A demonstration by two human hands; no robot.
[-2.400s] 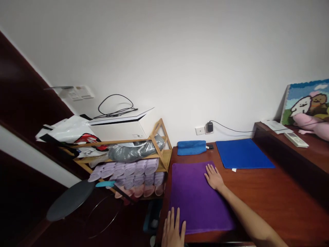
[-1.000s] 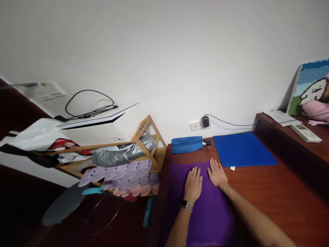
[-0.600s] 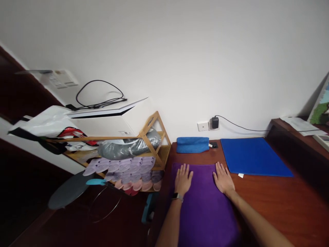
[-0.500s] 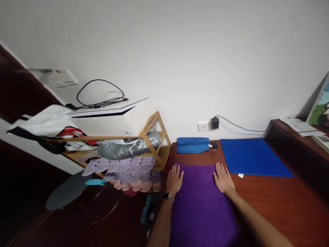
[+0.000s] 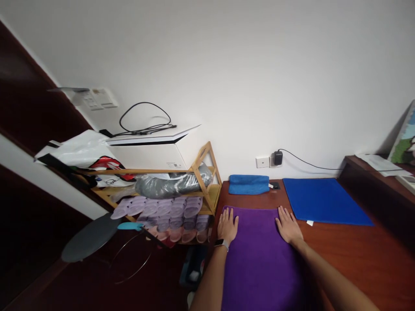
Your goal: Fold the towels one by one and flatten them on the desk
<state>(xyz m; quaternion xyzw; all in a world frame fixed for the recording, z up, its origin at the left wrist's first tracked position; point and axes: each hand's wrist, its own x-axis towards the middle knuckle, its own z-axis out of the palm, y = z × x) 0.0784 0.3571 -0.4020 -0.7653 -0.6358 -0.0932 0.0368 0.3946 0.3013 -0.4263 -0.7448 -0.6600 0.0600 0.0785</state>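
Observation:
A purple towel [image 5: 259,259] lies spread flat on the reddish-brown wooden table [image 5: 343,259], its near end running out of the bottom of the view. My left hand [image 5: 228,225] rests flat on its far left corner, fingers stretched out; a watch sits on that wrist. On the far right corner lies my right hand [image 5: 289,226], also flat, with its fingers extended. A folded blue cloth [image 5: 249,184] is just beyond the towel by the wall. To the right, a blue towel [image 5: 326,201] lies flat with a small white tag at its near edge.
A wooden rack [image 5: 207,177] at the left holds a white box [image 5: 149,156], a plastic-wrapped grey bundle and rows of slippers [image 5: 177,207]. A grey round stool seat [image 5: 89,239] stands beside it. A black adapter [image 5: 278,157] is plugged into the wall, its cable running right.
The whole view has shifted slightly, so everything appears a little farther right. Both hands remain flat on the purple towel's far corners.

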